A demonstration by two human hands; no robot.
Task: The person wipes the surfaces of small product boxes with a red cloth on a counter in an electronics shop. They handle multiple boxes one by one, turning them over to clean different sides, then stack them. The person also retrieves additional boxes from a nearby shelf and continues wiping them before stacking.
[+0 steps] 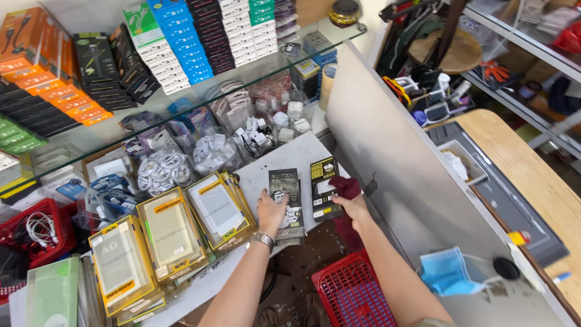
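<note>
My left hand (270, 209), with a metal bracelet on the wrist, rests palm down on a stack of flat grey packages (285, 197) lying on the white shelf (308, 154). My right hand (353, 206) grips a dark red cloth (347, 209) that hangs down past the shelf edge. It touches a black and yellow flat package (324, 188) lying beside the grey stack.
Yellow-edged boxes of clear cases (172, 233) stand left of my hands. Bagged white cables (160, 169) lie behind, under a glass shelf (200, 91) of stacked boxes. A red basket (354, 297) sits below. A grey partition (393, 163) rises at right, with a blue face mask (446, 271) on it.
</note>
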